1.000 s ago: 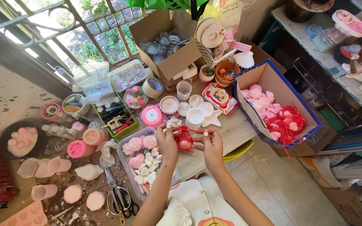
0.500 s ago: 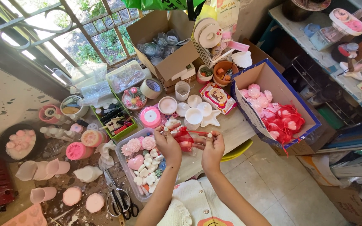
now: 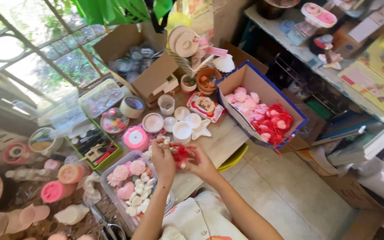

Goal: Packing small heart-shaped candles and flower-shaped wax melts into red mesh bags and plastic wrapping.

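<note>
1. Both hands have drawn closer together than a second ago: the left hand (image 3: 163,159) and right hand (image 3: 201,163) now meet over the tabletop's (image 3: 218,142) near edge, where before they held a strand stretched between them.
2. The red ribbon piece (image 3: 182,154) sits bunched between the hands; the fingers of both are pinched on it, left from 9 o'clock, right from 3 o'clock. My reading is that the pulling is over and the work has moved to shaping or tying the ribbon.
3. Just at 7 o'clock from the hands stands a clear tub (image 3: 132,186) of pink and white flower shapes.
4. At 2 o'clock, well apart, an open blue-edged cardboard box (image 3: 263,93) holds pink pieces and red ribbon bows.
5. At 12 o'clock lie white round dishes (image 3: 183,129) and a pink ribbon spool (image 3: 135,138).
6. The tabletop is crowded with craft supplies; scissors (image 3: 107,229) lie at 7 o'clock.
7. A barred window (image 3: 32,62) is at 10 o'clock, cluttered shelves (image 3: 334,66) at 2 o'clock, and tiled floor (image 3: 281,191) at 4 o'clock.
</note>
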